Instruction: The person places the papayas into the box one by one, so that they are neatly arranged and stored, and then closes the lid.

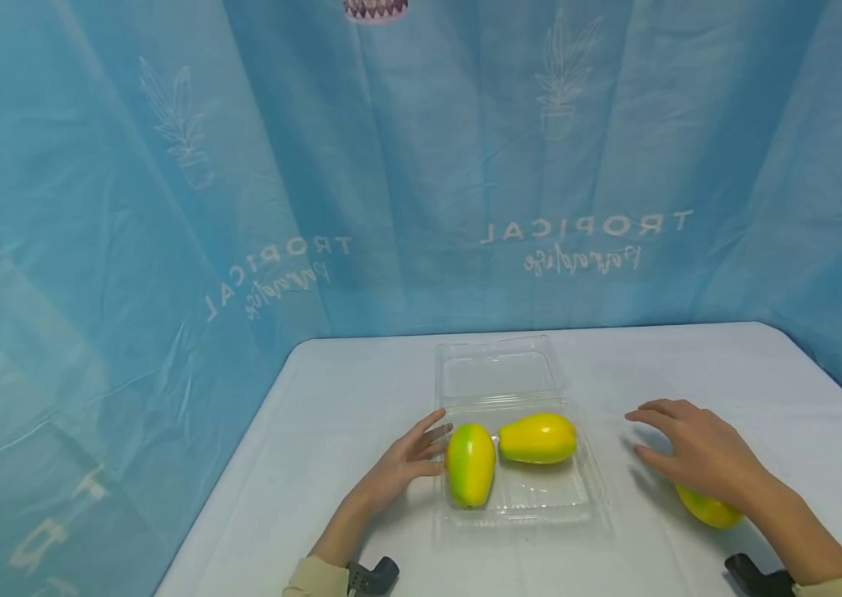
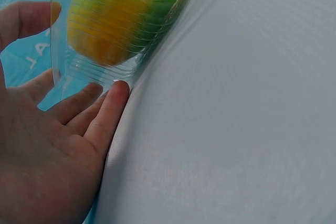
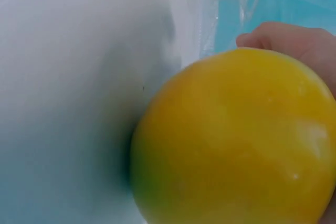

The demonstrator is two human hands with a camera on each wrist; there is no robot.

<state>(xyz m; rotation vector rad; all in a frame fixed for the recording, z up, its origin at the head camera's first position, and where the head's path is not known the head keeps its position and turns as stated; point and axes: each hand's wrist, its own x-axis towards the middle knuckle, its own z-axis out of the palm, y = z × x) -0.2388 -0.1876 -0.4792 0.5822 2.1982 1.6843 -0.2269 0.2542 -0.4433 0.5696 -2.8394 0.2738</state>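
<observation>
The left hand [image 1: 409, 460], fingers loosely straight, is at the left wall of the plastic box [image 1: 548, 493]; the right hand [image 1: 708, 452] spreads over the loose fruit [image 1: 712, 510], right of the box (palm contact is hard to tell). Something this smooth probably wants a full, gentle wrap. Bare table [image 1: 618, 489] separates them. Inside the box, the lengthwise fruit [image 1: 470, 468] and crosswise fruit [image 1: 538, 438] leave room near right; beyond lies its lid [image 1: 499, 373].

Mirrored "TROPICAL Paradise" lettering [image 1: 587, 228] repeats across the blue curtain [image 1: 421, 166].
</observation>
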